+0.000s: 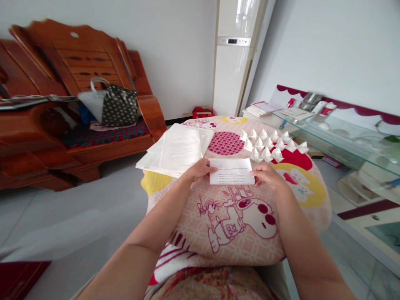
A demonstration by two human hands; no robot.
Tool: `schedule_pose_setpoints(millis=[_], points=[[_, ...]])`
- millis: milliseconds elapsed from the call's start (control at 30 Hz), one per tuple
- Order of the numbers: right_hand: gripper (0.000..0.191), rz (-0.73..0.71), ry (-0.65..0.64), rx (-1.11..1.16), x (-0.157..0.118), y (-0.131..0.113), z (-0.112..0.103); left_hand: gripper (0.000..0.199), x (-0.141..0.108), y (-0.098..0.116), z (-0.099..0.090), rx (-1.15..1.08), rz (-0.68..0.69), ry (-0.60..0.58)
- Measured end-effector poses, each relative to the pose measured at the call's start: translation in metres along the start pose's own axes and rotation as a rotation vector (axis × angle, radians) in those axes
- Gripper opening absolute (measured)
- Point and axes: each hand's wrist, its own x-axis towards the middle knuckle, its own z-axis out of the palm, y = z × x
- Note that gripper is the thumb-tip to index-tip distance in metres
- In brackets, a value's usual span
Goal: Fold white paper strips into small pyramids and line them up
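A folded sheet of printed paper (231, 171) is held out level between my two hands, just above the cartoon-patterned cloth (193, 221) on the table. My left hand (201, 169) pinches its left edge, thumb on top. At the right edge, the thumb and fingers of my right hand (265, 175) grip the paper. Beyond my left hand lies a loose stack of printed sheets (179, 150). Several small folded paper boats (267, 143) stand in rows past my right hand.
On the right a glass-topped stand (346, 137) carries cups and papers. To the left is a wooden bench (115, 146) with a dark patterned bag (120, 104) on it. A tall white air conditioner (231, 75) stands behind the table.
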Motion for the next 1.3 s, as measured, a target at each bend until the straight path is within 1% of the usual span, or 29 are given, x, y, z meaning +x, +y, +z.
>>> schedule_pose_setpoints(millis=[67, 133, 200, 300, 367, 400, 433, 500, 567, 600, 667, 733, 833, 900, 967, 1000, 1100, 1300], points=[[0.023, 0.023, 0.049, -0.012, 0.002, 0.000, 0.004, 0.012, 0.001, 0.000, 0.003, 0.129, 0.016, 0.093], [0.019, 0.051, 0.084, -0.051, 0.002, -0.001, 0.007, 0.022, 0.003, 0.001, 0.007, 0.333, 0.062, 0.217], [0.018, 0.070, 0.128, -0.116, 0.002, -0.002, 0.011, 0.029, 0.004, 0.003, 0.011, 0.528, 0.097, 0.310], [0.025, 0.076, 0.217, -0.277, 0.004, -0.002, 0.017, 0.027, 0.006, 0.005, 0.015, 0.716, 0.113, 0.395], [0.028, 0.053, 0.273, -0.406, 0.007, -0.001, 0.021, 0.017, 0.006, 0.007, 0.015, 0.772, 0.124, 0.423], [0.028, 0.021, 0.302, -0.473, 0.009, -0.001, 0.022, 0.010, 0.006, 0.007, 0.014, 0.778, 0.130, 0.428], [0.027, -0.026, 0.334, -0.538, 0.011, 0.000, 0.024, 0.010, 0.005, 0.007, 0.013, 0.772, 0.139, 0.425], [0.024, -0.122, 0.395, -0.673, 0.015, 0.001, 0.027, 0.038, 0.004, 0.007, 0.011, 0.746, 0.161, 0.413], [0.021, -0.176, 0.431, -0.792, 0.019, 0.002, 0.029, 0.064, 0.002, 0.006, 0.009, 0.720, 0.175, 0.406], [0.020, -0.174, 0.439, -0.842, 0.020, 0.002, 0.031, 0.073, 0.001, 0.006, 0.009, 0.716, 0.174, 0.404], [0.022, -0.137, 0.440, -0.918, 0.022, 0.002, 0.034, 0.082, 0.001, 0.005, 0.010, 0.723, 0.166, 0.416], [0.024, -0.103, 0.441, -0.961, 0.023, 0.002, 0.037, 0.083, 0.002, 0.004, 0.012, 0.746, 0.166, 0.439], [0.020, -0.084, 0.477, -0.962, 0.025, 0.002, 0.041, 0.083, 0.004, 0.002, 0.016, 0.800, 0.171, 0.478], [0.025, -0.096, 0.496, -0.943, 0.026, 0.002, 0.043, 0.084, 0.006, 0.000, 0.018, 0.842, 0.160, 0.503], [0.035, -0.125, 0.469, -0.930, 0.027, 0.002, 0.043, 0.085, 0.008, -0.001, 0.020, 0.875, 0.147, 0.516], [0.037, -0.137, 0.447, -0.929, 0.027, 0.002, 0.043, 0.085, 0.008, -0.001, 0.020, 0.883, 0.140, 0.518], [0.035, -0.155, 0.403, -0.944, 0.028, 0.003, 0.041, 0.085, 0.009, -0.001, 0.019, 0.868, 0.134, 0.524], [0.035, -0.183, 0.388, -0.987, 0.033, 0.006, 0.039, 0.084, 0.010, -0.001, 0.014, 0.803, 0.117, 0.564]])
